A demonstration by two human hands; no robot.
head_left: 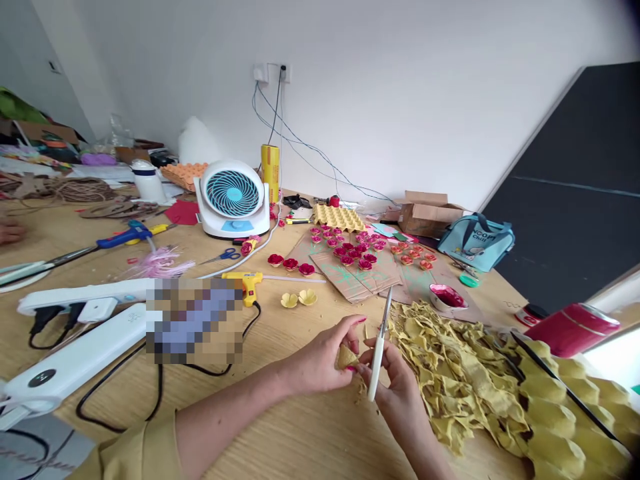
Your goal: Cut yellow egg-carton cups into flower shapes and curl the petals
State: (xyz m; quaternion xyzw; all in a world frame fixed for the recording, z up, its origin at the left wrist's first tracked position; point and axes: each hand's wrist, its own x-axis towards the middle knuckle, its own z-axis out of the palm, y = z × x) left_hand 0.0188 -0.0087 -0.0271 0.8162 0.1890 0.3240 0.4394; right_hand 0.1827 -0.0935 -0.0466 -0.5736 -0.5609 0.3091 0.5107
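Observation:
My left hand (pixel 320 360) pinches a small yellow egg-carton piece (pixel 346 357) low over the wooden table (pixel 280 433). My right hand (pixel 397 390) grips white-handled scissors (pixel 381 337), blades pointing up and away, right beside that piece. A heap of yellow carton scraps (pixel 450 367) lies just right of both hands. Two yellow carton flowers (pixel 299 299) rest on the table ahead of my left hand.
Red painted flowers (pixel 350 252) sit on cardboard beyond. A yellow glue gun (pixel 245 280), power strip (pixel 85 297), small fan (pixel 233 199), egg tray (pixel 339 217), bowl of red paint (pixel 447 297), red tin (pixel 570 328), blue bag (pixel 475 241) and cardboard box (pixel 427 212) surround the work area.

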